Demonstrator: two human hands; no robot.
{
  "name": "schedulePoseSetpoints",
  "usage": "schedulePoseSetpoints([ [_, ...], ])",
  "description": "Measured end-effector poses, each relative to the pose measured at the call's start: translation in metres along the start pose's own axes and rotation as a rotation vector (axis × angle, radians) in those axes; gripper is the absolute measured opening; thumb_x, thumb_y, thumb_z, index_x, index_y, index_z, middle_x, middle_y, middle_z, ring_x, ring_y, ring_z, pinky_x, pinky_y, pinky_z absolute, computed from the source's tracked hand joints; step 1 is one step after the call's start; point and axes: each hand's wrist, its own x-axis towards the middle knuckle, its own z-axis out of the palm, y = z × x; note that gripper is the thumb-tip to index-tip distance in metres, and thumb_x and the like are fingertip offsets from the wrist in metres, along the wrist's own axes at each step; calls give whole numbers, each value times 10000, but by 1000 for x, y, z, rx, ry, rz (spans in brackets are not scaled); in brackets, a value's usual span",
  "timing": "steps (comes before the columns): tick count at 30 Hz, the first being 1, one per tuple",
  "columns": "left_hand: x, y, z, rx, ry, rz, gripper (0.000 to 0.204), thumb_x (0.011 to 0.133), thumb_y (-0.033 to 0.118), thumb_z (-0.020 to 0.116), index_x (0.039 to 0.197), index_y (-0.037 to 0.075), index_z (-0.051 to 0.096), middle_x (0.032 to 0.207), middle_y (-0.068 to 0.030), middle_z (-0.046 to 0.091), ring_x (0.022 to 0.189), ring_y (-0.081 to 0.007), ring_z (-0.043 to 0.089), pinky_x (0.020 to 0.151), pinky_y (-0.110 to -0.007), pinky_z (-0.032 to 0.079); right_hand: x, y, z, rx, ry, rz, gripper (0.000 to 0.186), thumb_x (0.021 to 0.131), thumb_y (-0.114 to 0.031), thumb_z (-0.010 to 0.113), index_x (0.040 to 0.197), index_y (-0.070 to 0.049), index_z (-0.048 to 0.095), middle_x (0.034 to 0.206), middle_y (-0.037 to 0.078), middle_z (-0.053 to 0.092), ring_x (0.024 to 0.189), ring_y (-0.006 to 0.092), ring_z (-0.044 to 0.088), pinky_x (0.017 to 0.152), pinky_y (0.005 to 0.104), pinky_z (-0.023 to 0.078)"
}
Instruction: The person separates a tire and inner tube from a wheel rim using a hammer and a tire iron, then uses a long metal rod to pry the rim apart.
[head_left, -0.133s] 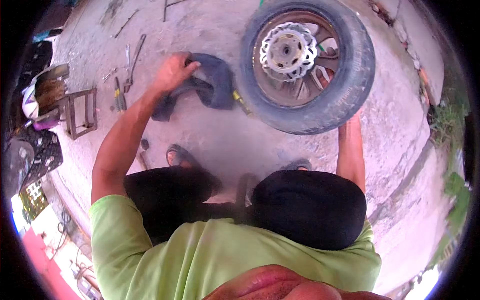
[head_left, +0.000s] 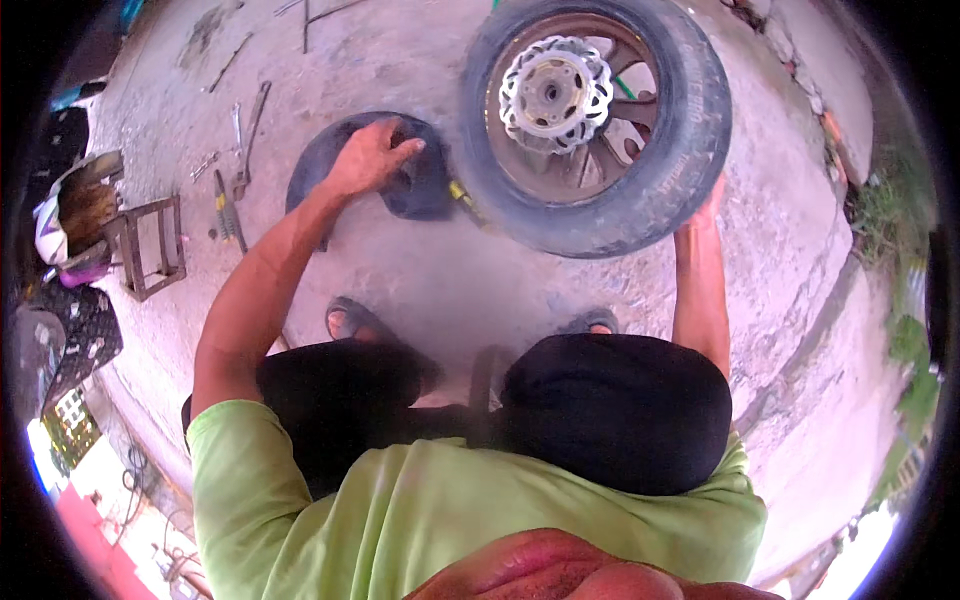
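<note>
My left hand (head_left: 372, 158) has its fingers curled on a dark grey folded piece (head_left: 418, 191), possibly rubber or cloth, lying on the concrete. To its right, my right hand (head_left: 700, 212) grips the outer side of a tyre (head_left: 590, 225) on a wheel with a silver wavy-edged brake disc (head_left: 527, 85); its fingers are partly hidden by the tyre. A yellow-marked tool (head_left: 462, 198) lies between the dark piece and the tyre.
At left lie wrenches (head_left: 256, 130), a yellow-and-dark tool (head_left: 222, 205), a small metal frame stool (head_left: 172, 240) and a white-and-purple object (head_left: 52, 228). Grass (head_left: 875, 220) grows along the cracked concrete edge at right. My knees and sandalled feet are below.
The wheel has shifted slightly left and upward in the view with my right hand. My left hand has moved a little right and down, and the dark piece now spreads further left.
</note>
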Motion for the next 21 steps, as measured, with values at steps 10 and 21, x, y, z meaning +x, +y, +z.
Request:
schedulePoseSetpoints([
  [10,16,15,47,-493,-33,-253,733,917,597,596,1267,-47,601,1226,-212,659,1156,-311,615,1000,-398,451,-50,0,10,-244,335,10,777,970,-669,440,1422,-39,482,1401,165,562,1259,315,554,1096,482,429],
  [21,30,36,56,-576,-86,-213,813,859,549,707,1330,-94,548,1311,-206,624,1227,-284,581,1062,-371,417,-64,20,-29,-419,452,97,761,923,-535,643,1435,-5,452,1425,154,541,1296,291,523,1129,433,380],
])
